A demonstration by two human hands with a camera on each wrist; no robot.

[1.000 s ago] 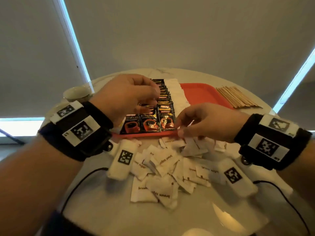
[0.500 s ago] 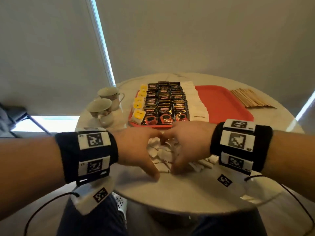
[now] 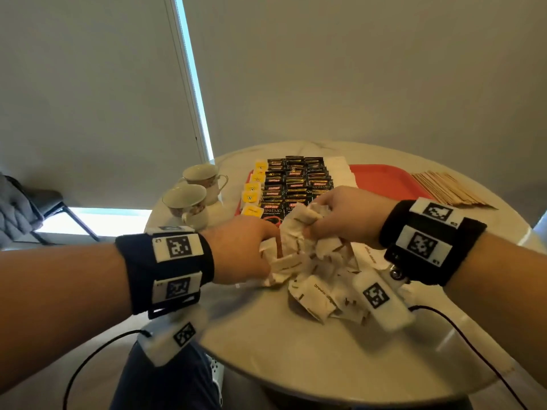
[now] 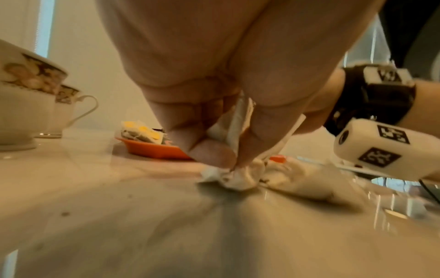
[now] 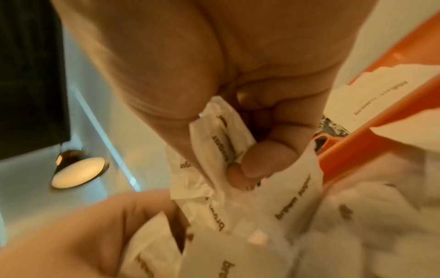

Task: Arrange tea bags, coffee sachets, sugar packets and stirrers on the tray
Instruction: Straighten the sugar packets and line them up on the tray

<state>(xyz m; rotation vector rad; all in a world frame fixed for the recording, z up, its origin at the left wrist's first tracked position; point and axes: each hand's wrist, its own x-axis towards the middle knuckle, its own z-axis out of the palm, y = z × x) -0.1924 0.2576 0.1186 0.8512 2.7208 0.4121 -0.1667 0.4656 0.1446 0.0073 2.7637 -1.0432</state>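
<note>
1. Right now both your hands are bunched into the heap of brown sugar packets (image 3: 313, 279) on the bench (image 3: 296, 359), just short of the near rim of the red tray (image 3: 384, 179). Your right hand (image 3: 340, 217) has its fingers (image 5: 264, 159) clenched round a crumpled wad of packets, lifted slightly; your left hand (image 3: 245, 255) pinches a few low against the bench top.
2. Gripping this many at once is the main hazard: loose packets at the edge of the wad could slip out as you carry it and scatter over the bench or fall off its edge.
3. Squeezing so hard may crease or burst the paper, and spilt sugar would foul the tray.
4. On the tray, the tea bags (image 3: 251, 193) with yellow tags, the black coffee sachets (image 3: 296, 184) and a white row (image 3: 337, 173) already lie in neat columns. A handful dropped from above could knock those rows askew, since your right hand hangs just over the nearest sachets.
5. Two teacups (image 3: 189, 199) stand just beside your left wrist; a wide sweep of that arm could tip them.
6. Wooden stirrers (image 3: 444, 187) wait on the bench past the tray's right side, so leave the bare red area free for them.
</note>
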